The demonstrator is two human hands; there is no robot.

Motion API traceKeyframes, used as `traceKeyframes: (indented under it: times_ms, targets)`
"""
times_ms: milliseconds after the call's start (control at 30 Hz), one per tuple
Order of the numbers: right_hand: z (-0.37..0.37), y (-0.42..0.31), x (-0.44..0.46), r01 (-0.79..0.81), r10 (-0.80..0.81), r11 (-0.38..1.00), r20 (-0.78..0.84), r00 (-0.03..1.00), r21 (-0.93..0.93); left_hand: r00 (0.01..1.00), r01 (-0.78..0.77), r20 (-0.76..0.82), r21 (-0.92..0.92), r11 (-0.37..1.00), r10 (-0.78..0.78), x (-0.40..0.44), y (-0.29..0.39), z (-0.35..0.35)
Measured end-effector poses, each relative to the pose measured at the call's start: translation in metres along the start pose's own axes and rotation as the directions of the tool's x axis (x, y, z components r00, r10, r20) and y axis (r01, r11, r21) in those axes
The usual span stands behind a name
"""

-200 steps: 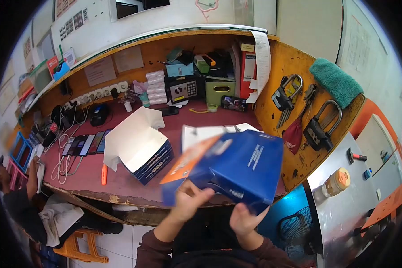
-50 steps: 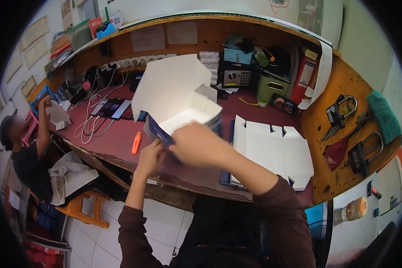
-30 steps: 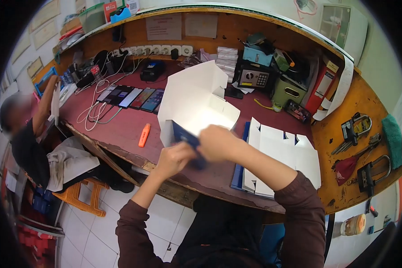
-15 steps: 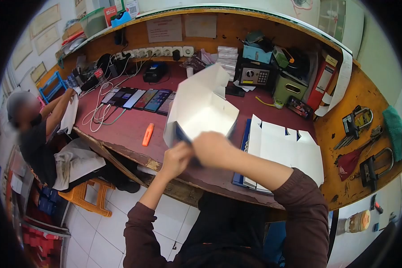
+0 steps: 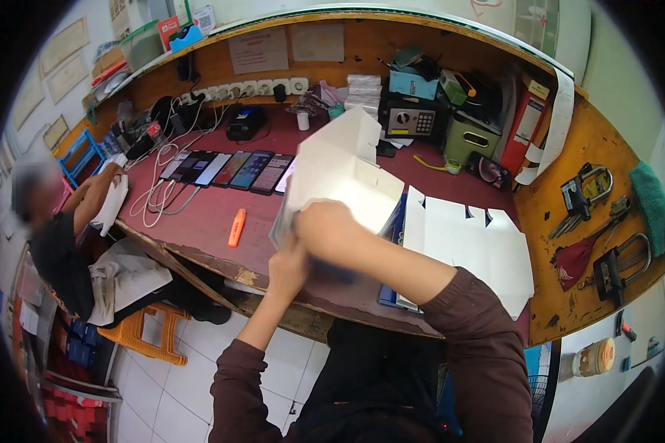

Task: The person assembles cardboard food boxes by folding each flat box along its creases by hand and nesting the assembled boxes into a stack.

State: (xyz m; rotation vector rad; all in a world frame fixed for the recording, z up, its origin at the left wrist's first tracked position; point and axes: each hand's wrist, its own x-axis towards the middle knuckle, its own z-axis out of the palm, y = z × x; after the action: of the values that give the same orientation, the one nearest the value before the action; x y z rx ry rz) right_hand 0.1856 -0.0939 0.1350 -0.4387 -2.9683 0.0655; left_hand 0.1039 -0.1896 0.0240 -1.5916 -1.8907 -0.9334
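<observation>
A person in brown sleeves works with both hands at the near corner of a white-lined box over the front of a red-topped counter, its open side tipped up toward the wearer, apparently so that the inside stays in view. The left hand comes in from below with its fingers drawn in narrow, seemingly to steady the corner, though its fingertips are hidden and what it grips cannot be told. The right hand crosses above it, curled close with its back to the camera; its fingers are hidden and blurred, so whether it holds the card or presses on it cannot be told. The two hands meet at one spot, likely so that one can brace against the other. At the right, slotted white card lies spread on the counter, seemingly set aside to leave working room, with something blue along its left side. An orange marker lies left of the box, near the front edge and within easy reach. Behind it, phones sit in a row beside white cables, probably laid side by side so that each screen can be seen. At far left, another person handles pale sheets, while large padlocks hang on the side panel, perhaps to keep them off the counter
</observation>
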Motion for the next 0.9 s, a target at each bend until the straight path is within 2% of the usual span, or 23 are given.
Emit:
traceKeyframes:
  times_ms: [33,67,133,167,200,233,300,333,367,400,467,500,533,567,600,667,767,900]
  targets:
    - [0.001,-0.002,0.0,-0.014,0.016,0.999,0.071,0.997,-0.036,1.0,-0.004,0.006,-0.008,1.0,0.004,-0.001,0.002,0.002]
    - [0.005,0.0,0.002,-0.025,0.028,0.999,0.074,0.997,-0.033,0.999,0.007,0.042,0.014,1.0,-0.008,-0.002,0.003,0.003]
    - [0.011,0.008,0.009,0.023,-0.019,1.0,0.211,0.977,-0.017,0.997,0.007,0.074,0.032,0.999,-0.009,-0.001,0.002,0.004]
    - [0.01,0.02,0.015,0.015,-0.011,1.0,0.204,0.979,-0.021,0.996,-0.027,0.081,0.027,0.999,0.025,-0.002,-0.001,0.004]
    - [0.001,0.032,0.02,-0.031,-0.026,0.993,0.452,0.891,0.118,0.994,-0.061,0.09,0.024,0.998,0.059,-0.003,-0.002,0.004]
    - [-0.004,0.046,0.024,-0.111,-0.08,0.964,0.664,0.744,0.24,0.993,-0.07,0.091,0.02,0.997,0.068,-0.003,0.0,0.003]
    - [-0.007,0.077,0.027,-0.243,0.026,0.879,0.469,0.883,0.409,0.995,-0.082,-0.066,-0.008,0.997,0.081,-0.002,0.007,0.002]
    - [-0.024,0.085,0.025,-0.166,0.144,0.982,0.214,0.966,0.089,0.994,-0.089,-0.07,-0.014,0.996,0.088,-0.001,0.016,-0.001]
    - [-0.036,0.09,0.014,-0.382,0.374,0.923,-0.131,0.918,-0.045,0.991,-0.045,-0.128,-0.038,0.998,0.04,0.0,0.028,-0.004]
    - [-0.017,0.116,0.02,-0.457,0.374,0.881,-0.412,0.831,-0.123,0.983,-0.007,-0.182,-0.065,0.998,-0.005,0.0,0.034,-0.006]
    - [-0.008,0.143,0.03,-0.518,0.517,0.855,-0.087,0.852,0.009,0.983,-0.053,-0.178,-0.12,0.991,0.031,0.004,0.03,-0.001]
    - [-0.01,0.148,0.03,-0.525,0.524,0.851,-0.097,0.846,0.009,0.981,-0.109,-0.171,-0.085,0.99,0.093,0.014,0.031,-0.002]
    - [-0.01,0.152,0.031,-0.46,0.459,0.886,0.035,0.888,0.056,0.976,-0.16,-0.159,-0.05,0.986,0.15,0.023,0.031,-0.001]
    - [-0.009,0.155,0.032,-0.395,0.375,0.912,0.165,0.912,0.112,0.986,-0.141,-0.102,-0.047,0.989,0.136,0.03,0.026,0.002]
    - [-0.007,0.162,0.035,-0.395,0.375,0.912,0.163,0.913,0.111,0.985,-0.142,-0.103,-0.047,0.989,0.136,0.034,0.019,0.007]
    - [0.001,0.174,0.038,-0.264,0.237,0.959,0.222,0.946,0.099,0.973,-0.218,-0.112,-0.137,0.966,0.203,0.036,0.005,0.014]
    - [0.001,0.169,0.035,-0.261,0.241,0.964,0.252,0.937,0.05,0.961,-0.254,-0.173,-0.237,0.938,0.216,0.033,0.0,0.019]
    - [0.021,0.181,0.045,-0.25,0.237,0.968,0.242,0.941,0.022,0.956,-0.255,-0.211,-0.258,0.932,0.203,0.036,0.009,0.015]
